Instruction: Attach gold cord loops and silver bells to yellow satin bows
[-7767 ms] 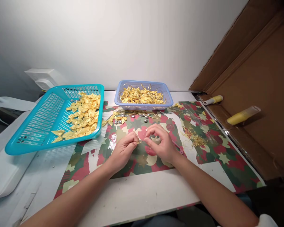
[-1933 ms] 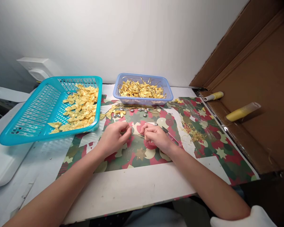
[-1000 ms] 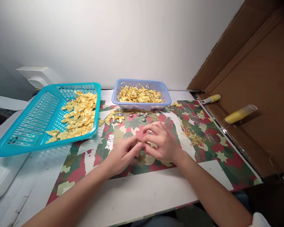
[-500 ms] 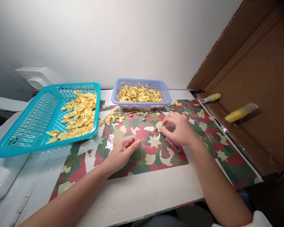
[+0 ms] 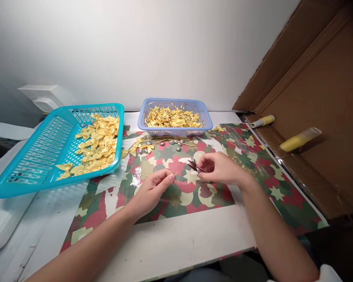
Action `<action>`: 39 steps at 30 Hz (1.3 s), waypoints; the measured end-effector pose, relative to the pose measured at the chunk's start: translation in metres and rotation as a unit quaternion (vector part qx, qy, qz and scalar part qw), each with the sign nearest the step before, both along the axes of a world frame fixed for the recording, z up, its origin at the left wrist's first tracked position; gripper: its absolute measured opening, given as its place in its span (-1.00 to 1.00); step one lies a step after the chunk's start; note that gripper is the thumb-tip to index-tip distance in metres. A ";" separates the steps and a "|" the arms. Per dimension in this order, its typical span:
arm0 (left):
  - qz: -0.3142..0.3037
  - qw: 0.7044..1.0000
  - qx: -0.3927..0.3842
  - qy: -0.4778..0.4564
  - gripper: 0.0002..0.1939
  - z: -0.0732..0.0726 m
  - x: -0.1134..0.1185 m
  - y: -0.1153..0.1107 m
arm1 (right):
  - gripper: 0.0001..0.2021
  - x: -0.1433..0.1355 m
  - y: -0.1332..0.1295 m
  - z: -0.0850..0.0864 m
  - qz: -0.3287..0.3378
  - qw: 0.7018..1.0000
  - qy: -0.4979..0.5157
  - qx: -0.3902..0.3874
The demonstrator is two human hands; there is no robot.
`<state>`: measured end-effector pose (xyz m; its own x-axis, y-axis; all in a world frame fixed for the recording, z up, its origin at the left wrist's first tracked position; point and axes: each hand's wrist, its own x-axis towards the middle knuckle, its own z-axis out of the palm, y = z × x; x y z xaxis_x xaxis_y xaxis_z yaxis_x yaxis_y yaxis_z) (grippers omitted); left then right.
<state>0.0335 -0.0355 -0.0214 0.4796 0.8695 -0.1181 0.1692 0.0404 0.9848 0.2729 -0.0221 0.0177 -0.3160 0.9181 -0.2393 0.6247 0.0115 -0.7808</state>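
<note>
Over a patterned table sheet (image 5: 176,201), the left hand (image 5: 154,190) pinches a thin gold cord (image 5: 176,174), its short tip near the snippers (image 5: 194,167) gripped in the right hand (image 5: 225,169), whose blades could nick the left fingertips (image 5: 171,177) if they strayed.

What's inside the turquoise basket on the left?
The turquoise basket holds yellow bows, heaped mostly toward its right side, and at least one small silvery piece near the back. Anything beneath the heap is covered.
</note>
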 end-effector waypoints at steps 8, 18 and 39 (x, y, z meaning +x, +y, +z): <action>0.000 1.000 -0.009 -0.030 -0.66 0.000 0.001 0.001 | -0.72 -0.017 0.001 -0.008 0.084 0.982 0.142 -0.093; -0.005 1.000 -0.002 -0.025 -0.66 0.000 0.000 0.001 | -0.70 -0.015 0.004 -0.014 0.083 0.971 0.190 -0.115; -0.009 1.000 -0.007 -0.017 -0.66 0.000 -0.001 0.001 | -0.82 -0.015 0.005 -0.017 0.066 0.970 0.210 -0.105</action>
